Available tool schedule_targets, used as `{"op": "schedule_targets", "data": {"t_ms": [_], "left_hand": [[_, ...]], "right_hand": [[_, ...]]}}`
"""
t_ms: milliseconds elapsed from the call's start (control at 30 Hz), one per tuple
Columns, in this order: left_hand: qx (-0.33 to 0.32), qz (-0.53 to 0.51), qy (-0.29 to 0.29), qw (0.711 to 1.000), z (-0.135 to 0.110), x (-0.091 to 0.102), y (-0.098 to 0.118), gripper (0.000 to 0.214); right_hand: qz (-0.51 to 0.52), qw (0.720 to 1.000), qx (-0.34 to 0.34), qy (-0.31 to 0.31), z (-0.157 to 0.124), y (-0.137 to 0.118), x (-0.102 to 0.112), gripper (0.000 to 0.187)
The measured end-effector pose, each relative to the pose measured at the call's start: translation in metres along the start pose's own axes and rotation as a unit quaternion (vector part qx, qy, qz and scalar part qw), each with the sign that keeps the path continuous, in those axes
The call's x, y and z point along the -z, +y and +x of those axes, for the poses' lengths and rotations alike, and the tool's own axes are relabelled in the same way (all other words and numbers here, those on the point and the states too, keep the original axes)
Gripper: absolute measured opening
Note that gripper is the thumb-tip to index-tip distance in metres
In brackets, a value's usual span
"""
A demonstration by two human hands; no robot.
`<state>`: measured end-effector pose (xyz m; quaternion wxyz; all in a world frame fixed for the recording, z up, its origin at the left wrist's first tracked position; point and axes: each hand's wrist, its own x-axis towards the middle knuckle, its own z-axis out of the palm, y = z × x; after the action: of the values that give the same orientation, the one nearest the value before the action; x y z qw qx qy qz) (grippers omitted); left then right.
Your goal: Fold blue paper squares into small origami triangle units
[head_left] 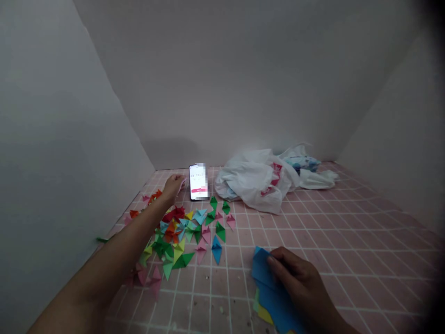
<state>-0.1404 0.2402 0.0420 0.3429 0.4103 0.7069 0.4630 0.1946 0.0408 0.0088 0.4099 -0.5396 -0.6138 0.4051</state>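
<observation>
My right hand (298, 274) is closed on blue origami paper (267, 273) with a folded top, pinched between thumb and fingers. Below it, pale green and yellow paper (264, 315) peeks out from under the blue. My left arm stretches over many folded paper cranes in several colours. At its end, my left hand (174, 185) is closed just left of an upright smartphone (199, 185) showing a timer. Something thin and pale may be at its fingertips, too small to make out. A blue paper crane (216, 249) lies near the middle, close to a pink one (200, 251).
Behind and right of the cranes rests a crumpled white plastic bag (248, 178) with red print. Another bundle (301, 162), white and blue, lies beyond it. Pale walls enclose the pink cloth (347, 241) with its white grid on the left, back and right.
</observation>
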Motion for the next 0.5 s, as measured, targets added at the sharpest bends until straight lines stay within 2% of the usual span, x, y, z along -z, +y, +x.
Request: {"op": "schedule_targets", "data": {"t_ms": [167, 367, 400, 500], "left_hand": [[-0.068, 0.007, 0.000, 0.998, -0.024, 0.009, 0.007, 0.028], [-0.131, 0.003, -0.022, 0.991, -0.068, 0.014, 0.024, 0.029], [-0.137, -0.006, -0.028, 0.990, -0.076, 0.015, 0.029, 0.029], [-0.176, -0.117, -0.030, 0.977, -0.106, 0.018, 0.046, 0.026]], "right_hand": [[0.006, 1.000, -0.001, 0.001, 0.000, -0.001, -0.001, 0.036], [0.004, 1.000, -0.005, 0.005, 0.000, -0.001, -0.001, 0.034], [0.004, 1.000, -0.003, 0.005, -0.001, -0.001, -0.001, 0.035], [0.002, 1.000, 0.005, 0.004, 0.000, 0.000, -0.001, 0.036]]}}
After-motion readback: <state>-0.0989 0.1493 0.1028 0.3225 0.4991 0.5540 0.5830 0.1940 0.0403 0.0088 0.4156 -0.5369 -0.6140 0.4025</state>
